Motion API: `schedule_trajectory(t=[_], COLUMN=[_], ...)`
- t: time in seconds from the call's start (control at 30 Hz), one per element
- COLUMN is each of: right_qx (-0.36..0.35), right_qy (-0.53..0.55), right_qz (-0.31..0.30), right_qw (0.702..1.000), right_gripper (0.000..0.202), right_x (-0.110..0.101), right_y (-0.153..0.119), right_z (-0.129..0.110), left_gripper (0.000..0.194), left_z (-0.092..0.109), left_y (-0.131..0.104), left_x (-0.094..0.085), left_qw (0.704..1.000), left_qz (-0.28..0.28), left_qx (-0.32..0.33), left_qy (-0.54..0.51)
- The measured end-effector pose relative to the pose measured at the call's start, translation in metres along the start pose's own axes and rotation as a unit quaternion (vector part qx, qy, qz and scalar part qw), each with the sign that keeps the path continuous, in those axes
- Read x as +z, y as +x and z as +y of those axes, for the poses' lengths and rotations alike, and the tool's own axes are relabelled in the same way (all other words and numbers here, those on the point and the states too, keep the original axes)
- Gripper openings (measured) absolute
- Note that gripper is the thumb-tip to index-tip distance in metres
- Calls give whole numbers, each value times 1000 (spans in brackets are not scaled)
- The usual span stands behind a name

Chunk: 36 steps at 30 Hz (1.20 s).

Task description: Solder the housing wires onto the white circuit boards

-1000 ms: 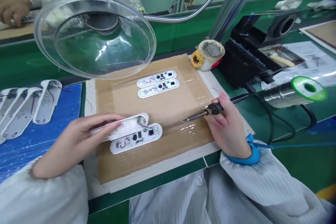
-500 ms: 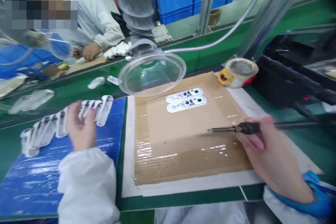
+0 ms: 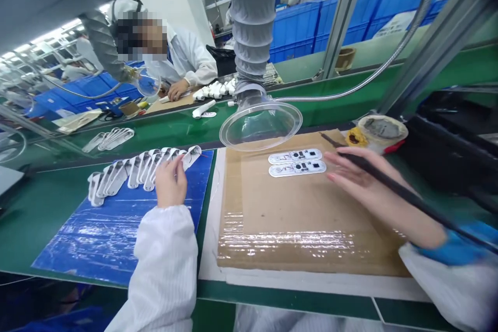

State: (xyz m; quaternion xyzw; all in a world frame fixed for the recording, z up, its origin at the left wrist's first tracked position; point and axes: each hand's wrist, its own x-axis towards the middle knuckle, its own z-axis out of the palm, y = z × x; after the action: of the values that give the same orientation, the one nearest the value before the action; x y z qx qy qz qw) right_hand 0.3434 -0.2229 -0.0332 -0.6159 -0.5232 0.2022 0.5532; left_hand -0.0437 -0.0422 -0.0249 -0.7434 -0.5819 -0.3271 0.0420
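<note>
My left hand [image 3: 170, 184] lies on the blue mat [image 3: 97, 228], fingertips on the right end of a fanned row of white oblong parts [image 3: 128, 174]; whether it grips one I cannot tell. My right hand [image 3: 361, 179] hovers over the brown cardboard pad [image 3: 280, 218], fingers stretched toward two white parts with circuit boards [image 3: 298, 162] lying side by side. A black soldering iron [image 3: 392, 187] runs across that hand, held by it, with its tip pointing away past the fingers.
A clear extraction hood [image 3: 260, 124] on a grey hose hangs over the pad's far edge. A sponge tin [image 3: 381, 132] and black equipment [image 3: 447, 150] stand at the right. More white parts [image 3: 112, 137] lie on the green belt. A co-worker [image 3: 187, 62] works opposite.
My left hand carried two white parts from the cardboard pad to the row on the blue mat. My right hand moved forward with the iron toward the two far parts. The view tilted up.
</note>
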Motion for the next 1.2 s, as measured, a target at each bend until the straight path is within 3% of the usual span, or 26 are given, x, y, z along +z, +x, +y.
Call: schedule_trajectory(t=[0.07,0.17,0.27,0.37,0.47,0.6,0.7,0.77,0.83,0.93,1.03,1.1,1.2], right_qx=[-10,-50,-57,-59,-55,-43,-26,-9,19,55,99,125,113], right_qy=[-58,-164,-194,-212,-218,-207,-199,-198,-181,-36,48,65,45], right_qz=[-40,-75,-90,-103,-115,-134,-156,-151,-107,-46,-98,-111,-106], right_qw=[997,982,975,970,968,968,967,969,978,997,989,984,987], right_gripper=[43,35,37,37,37,42,42,42,44,49,50,46,46], right_x=[6,12,15,14,12,8,4,2,3,15,33,41,42], right_y=[10,17,17,14,6,-12,-29,-43,-59,-83,-100,-104,-104], right_z=[10,23,27,24,24,28,24,12,-6,-35,-48,-48,-44], left_gripper=[38,36,37,41,46,44,28,16,12,8,10,13,17], left_z=[21,51,70,80,91,115,128,133,140,155,168,168,160], left_y=[-17,-61,-109,-132,-120,-84,-67,-63,-66,-83,-102,-108,-101], left_x=[-23,-49,-58,-58,-55,-35,-13,-7,-8,-14,-15,-15,-20], left_qw=[999,991,961,946,938,874,844,839,845,879,887,886,879], left_qz=[1,-71,-185,-256,-279,-348,-380,-377,-351,-251,-182,-187,-230], left_qx=[15,55,92,116,154,299,334,329,309,206,94,101,244], left_qy=[-40,-102,-185,-162,-135,-158,-181,-214,-258,-349,-413,-412,-339])
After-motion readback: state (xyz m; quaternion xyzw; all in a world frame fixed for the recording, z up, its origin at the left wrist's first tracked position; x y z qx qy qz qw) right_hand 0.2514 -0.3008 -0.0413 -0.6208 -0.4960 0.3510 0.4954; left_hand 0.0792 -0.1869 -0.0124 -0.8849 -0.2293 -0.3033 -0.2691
